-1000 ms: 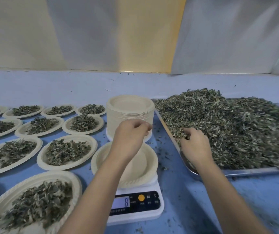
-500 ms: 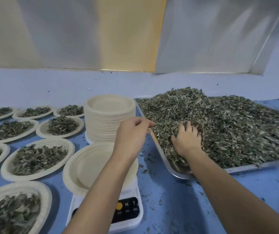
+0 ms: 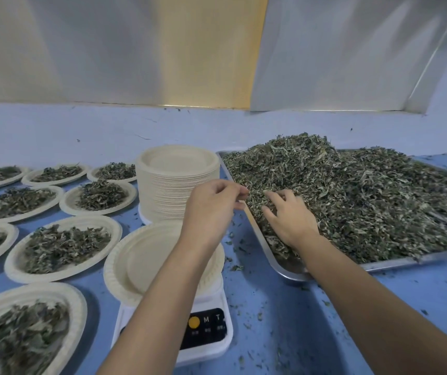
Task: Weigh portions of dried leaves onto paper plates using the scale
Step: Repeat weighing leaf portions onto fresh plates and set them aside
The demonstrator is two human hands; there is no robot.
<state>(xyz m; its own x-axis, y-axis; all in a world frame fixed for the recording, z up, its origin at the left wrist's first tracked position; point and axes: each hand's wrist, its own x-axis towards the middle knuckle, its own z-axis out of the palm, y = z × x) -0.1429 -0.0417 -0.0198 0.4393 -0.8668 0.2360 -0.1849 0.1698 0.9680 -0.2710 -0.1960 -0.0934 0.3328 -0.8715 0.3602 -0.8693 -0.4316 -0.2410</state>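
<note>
A white digital scale [image 3: 206, 331] stands at the front centre with an empty paper plate [image 3: 114, 269] on it. To the right, a metal tray [image 3: 406, 262] holds a large heap of dried leaves [image 3: 365, 198]. My right hand [image 3: 290, 220] rests on the near-left part of the heap, fingers spread and slightly bent into the leaves. My left hand [image 3: 214, 207] hovers above the far side of the empty plate, close to the tray's left rim. Its fingers are loosely curled and I see nothing in them. My left forearm hides part of the scale's display.
A tall stack of empty paper plates [image 3: 176, 171] stands just behind the scale. Several plates filled with leaves [image 3: 65, 247] cover the blue table [image 3: 284, 307] on the left. Loose leaf bits lie scattered on the table around the tray. A wall runs close behind.
My right hand has slid from the tray's near edge up onto the heap and spread its fingers. My left hand has drifted right, from the plate stack toward the tray rim.
</note>
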